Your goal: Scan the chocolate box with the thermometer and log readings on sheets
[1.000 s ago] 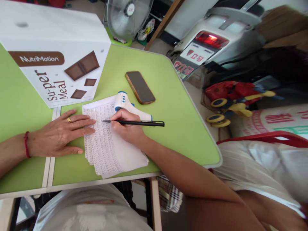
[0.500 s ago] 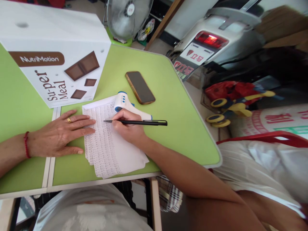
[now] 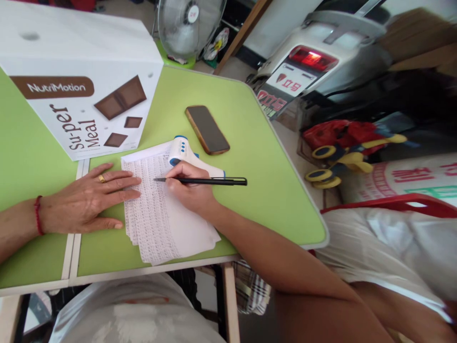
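My right hand (image 3: 191, 190) grips a black pen (image 3: 214, 181) in a writing pinch. The pen's tip points left and rests on or just above a sheet of handwritten notes (image 3: 157, 219). Small writing fills the sheet's left part, and its right part is blank. More sheets lie beneath it, their edges showing. My left hand (image 3: 91, 200) lies flat with fingers stretched out, a gold ring on one. Its fingertips lie on the notes' left edge. Just beyond my right hand, a white and blue infrared thermometer (image 3: 182, 151) lies on its side, partly hidden.
A large white box (image 3: 46, 124) stands at the back left of the green table (image 3: 271, 190). A phone (image 3: 207, 129) lies beyond the thermometer. A fan (image 3: 191, 28) and a scooter (image 3: 310, 57) stand past the table. Part of another person (image 3: 385, 247) shows at right.
The whole view has shifted very slightly left. My hands, the pen and the notes keep the same positions relative to each other.
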{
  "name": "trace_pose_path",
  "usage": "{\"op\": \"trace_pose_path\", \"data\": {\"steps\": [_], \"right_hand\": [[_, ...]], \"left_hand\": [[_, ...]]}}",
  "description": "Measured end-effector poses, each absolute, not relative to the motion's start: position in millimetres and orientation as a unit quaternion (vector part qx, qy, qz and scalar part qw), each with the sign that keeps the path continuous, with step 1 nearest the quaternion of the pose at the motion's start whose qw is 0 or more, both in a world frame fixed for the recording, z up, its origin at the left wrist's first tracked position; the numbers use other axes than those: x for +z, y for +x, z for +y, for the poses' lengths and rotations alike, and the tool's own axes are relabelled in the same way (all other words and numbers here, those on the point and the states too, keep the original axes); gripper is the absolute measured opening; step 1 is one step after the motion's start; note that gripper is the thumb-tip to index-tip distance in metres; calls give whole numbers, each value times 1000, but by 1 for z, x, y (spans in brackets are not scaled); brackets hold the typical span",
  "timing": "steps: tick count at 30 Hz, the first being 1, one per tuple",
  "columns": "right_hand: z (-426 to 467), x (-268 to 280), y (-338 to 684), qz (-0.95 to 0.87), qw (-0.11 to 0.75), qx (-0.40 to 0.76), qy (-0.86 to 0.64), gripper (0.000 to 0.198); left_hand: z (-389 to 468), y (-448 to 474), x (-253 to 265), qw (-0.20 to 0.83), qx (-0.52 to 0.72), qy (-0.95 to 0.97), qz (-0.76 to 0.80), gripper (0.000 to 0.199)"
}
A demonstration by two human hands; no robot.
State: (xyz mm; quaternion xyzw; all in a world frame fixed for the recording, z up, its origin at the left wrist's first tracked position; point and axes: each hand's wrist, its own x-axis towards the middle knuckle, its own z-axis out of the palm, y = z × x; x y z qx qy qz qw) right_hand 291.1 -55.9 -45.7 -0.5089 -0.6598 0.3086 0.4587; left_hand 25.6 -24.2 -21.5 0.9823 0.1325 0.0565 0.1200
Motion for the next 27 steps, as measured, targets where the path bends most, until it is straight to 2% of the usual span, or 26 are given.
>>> {"op": "trace_pose_path", "data": {"steps": [14,21,27], "right_hand": [[-57,-42,292,-667,444,311,-512,7],[-58,-46,290,-647,477,314,-505,5],[-58,-44,289,-662,451,322,-505,5]], "left_hand": [[-24,25,-20,109,48,985,129,53],[-25,25,-21,111,54,984,129,53],[-24,26,-21,117,50,983,132,53]]}}
